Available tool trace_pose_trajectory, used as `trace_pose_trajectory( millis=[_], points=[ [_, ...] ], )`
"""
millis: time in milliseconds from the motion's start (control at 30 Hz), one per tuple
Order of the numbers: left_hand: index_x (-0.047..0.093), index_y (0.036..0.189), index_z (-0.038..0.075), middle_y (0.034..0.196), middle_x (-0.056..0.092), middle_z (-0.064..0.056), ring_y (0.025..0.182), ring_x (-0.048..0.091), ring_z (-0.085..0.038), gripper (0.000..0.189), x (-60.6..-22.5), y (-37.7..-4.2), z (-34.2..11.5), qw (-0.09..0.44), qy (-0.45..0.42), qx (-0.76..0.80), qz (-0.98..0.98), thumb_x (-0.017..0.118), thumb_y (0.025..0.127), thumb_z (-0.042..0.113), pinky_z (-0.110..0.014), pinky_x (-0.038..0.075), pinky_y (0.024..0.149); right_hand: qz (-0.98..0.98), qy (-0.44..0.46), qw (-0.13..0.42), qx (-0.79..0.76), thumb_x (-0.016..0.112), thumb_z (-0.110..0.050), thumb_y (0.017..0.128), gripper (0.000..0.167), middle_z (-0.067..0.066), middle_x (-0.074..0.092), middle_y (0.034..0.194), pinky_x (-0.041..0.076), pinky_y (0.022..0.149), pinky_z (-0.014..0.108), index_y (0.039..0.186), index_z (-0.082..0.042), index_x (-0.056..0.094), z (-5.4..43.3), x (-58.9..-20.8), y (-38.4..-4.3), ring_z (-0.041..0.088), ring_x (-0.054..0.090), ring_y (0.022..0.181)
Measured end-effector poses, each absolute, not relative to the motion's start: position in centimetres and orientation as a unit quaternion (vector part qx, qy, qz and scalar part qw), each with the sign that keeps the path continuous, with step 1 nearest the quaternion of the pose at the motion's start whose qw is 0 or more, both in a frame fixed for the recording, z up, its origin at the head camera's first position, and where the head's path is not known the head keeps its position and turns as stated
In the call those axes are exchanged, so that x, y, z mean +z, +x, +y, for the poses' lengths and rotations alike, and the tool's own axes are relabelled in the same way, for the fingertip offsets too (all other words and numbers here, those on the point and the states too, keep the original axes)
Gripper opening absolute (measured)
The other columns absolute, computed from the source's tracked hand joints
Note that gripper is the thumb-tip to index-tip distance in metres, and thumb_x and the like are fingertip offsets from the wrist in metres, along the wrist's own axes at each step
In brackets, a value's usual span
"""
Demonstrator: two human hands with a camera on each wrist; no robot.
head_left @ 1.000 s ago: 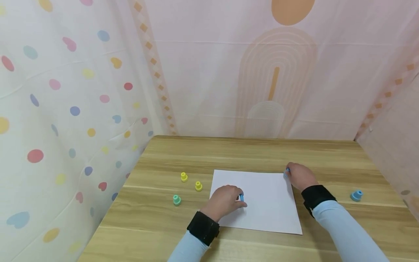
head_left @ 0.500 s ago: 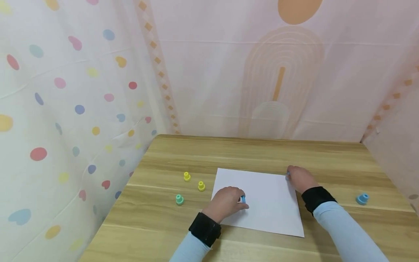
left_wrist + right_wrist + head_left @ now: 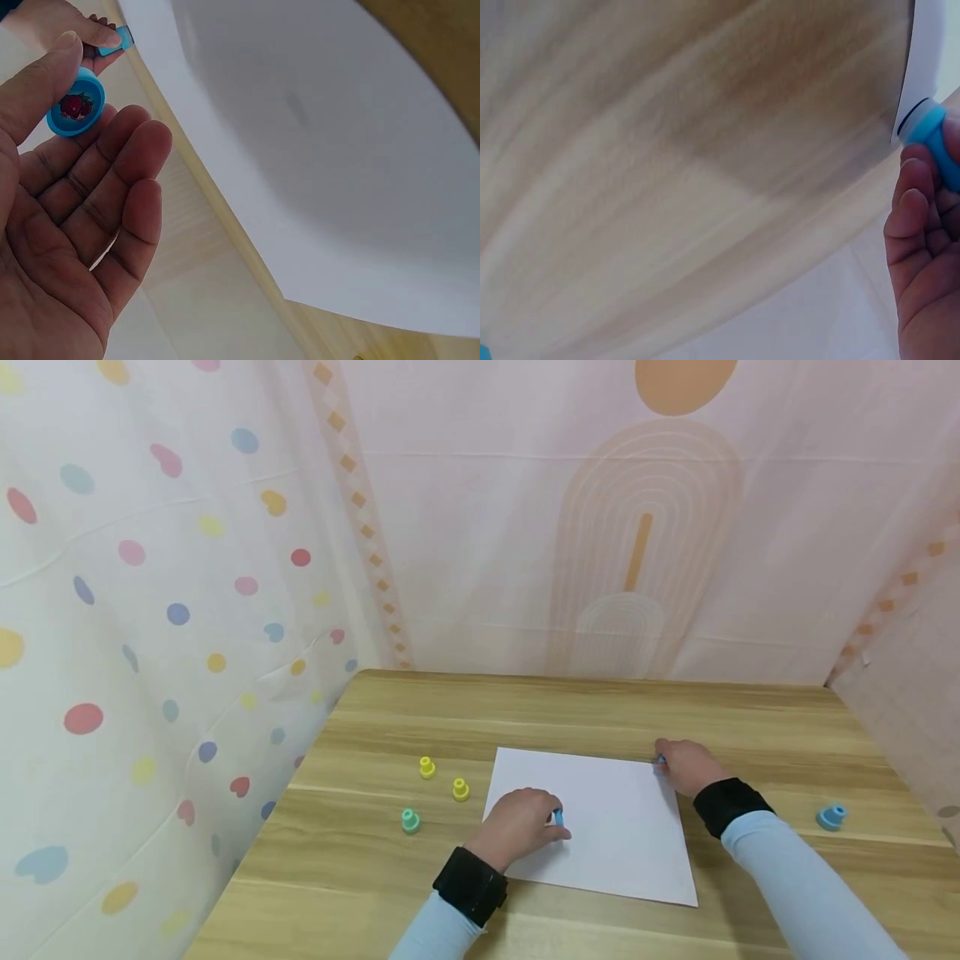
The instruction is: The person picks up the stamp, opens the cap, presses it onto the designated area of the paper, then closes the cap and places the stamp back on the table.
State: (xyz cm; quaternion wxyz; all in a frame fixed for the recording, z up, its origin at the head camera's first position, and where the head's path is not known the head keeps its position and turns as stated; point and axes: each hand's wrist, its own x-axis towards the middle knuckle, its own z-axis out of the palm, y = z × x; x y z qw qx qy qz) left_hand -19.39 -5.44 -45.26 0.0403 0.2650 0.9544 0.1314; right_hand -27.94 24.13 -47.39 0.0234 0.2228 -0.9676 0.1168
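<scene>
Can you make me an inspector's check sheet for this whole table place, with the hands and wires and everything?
Surface: wood-grain table with white paper lying on it.
Job's things: white paper; flower-faced blue piece and second blue piece, both held.
Clutter: far yellow piece, near yellow piece and green piece left of the paper; loose blue piece to its right.
Grips: left grip holds the flower-faced blue piece above the paper; right grip holds the second blue piece at the far right corner, paper contact unclear.
Cables: nothing seen.
Surroundings: dotted cloth at left, arch-patterned cloth behind.
</scene>
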Motion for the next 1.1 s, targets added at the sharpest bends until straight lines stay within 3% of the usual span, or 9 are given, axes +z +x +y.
trace_pose_trajectory(
  millis=[933,1100],
  points=[
    [0.069,0.084,0.017,0.070,0.055,0.013,0.064,0.047,-0.005,0.021,-45.3,-19.3,-4.5,0.032,0.275,0.112,0.954,0.079,0.085,0.035,-0.019,0.042,0.064,-0.960,0.262,-0.039,0.091,0.064,-0.001,0.093,0.012,0.006,0.061,0.077,0.050,0.063,0.036,0.095,-0.004,0.052,25.3,-45.9,-27.3,0.017,0.054,0.065],
    [0.070,0.087,0.015,0.071,0.057,0.012,0.066,0.047,-0.006,0.020,-45.1,-19.5,-4.3,0.041,0.274,0.126,0.953,0.079,0.085,0.034,-0.019,0.044,0.067,-0.963,0.254,-0.026,0.081,0.065,-0.002,0.093,0.012,0.010,0.065,0.080,0.053,0.067,0.040,0.101,-0.001,0.055,25.4,-46.0,-27.5,0.023,0.061,0.071]
  ],
)
